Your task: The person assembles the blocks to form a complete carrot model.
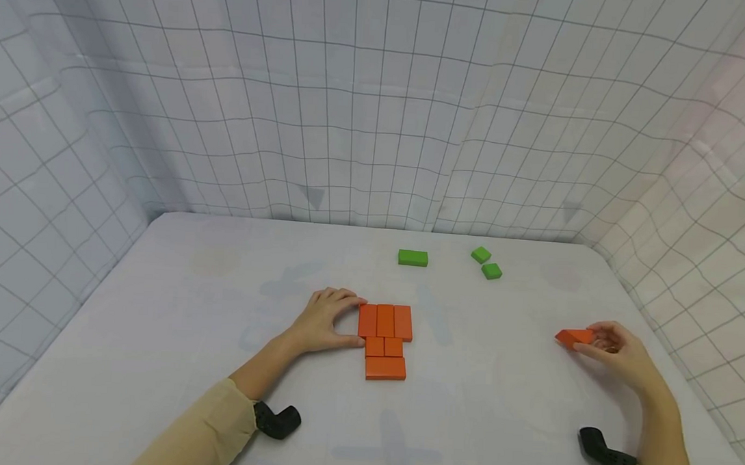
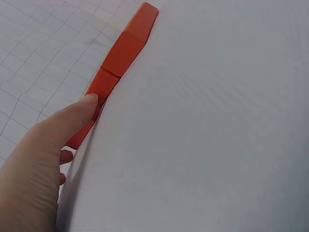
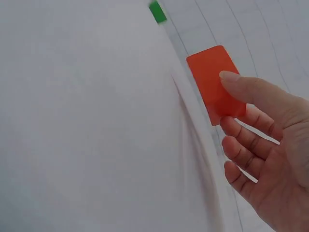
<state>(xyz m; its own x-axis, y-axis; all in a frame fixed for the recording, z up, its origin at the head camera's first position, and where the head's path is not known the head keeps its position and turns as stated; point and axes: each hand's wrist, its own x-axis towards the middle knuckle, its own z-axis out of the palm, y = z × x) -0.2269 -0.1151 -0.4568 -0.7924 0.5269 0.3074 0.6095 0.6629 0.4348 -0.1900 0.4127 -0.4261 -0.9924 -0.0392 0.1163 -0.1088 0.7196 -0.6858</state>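
Several orange blocks (image 1: 384, 366) lie together flat on the white table: three upright rectangles above, two small squares below them, one wide rectangle at the bottom. My left hand (image 1: 326, 323) holds the left upright block (image 1: 367, 321) lengthwise, index fingertip at its upper end, thumb at its lower end. In the left wrist view the thumb presses against the orange edge; the index finger is hidden. Far to the right, my right hand (image 1: 617, 350) pinches another orange block (image 3: 210, 79) between thumb and fingers, above the table. It looks wedge-shaped from the head and rectangular from the wrist.
Toward the back lie a long green block (image 1: 413, 258) and two small green blocks (image 1: 480, 255). White gridded cloth (image 1: 376, 123) hangs behind the table and along both sides. Each wrist carries a black device (image 1: 277, 421).
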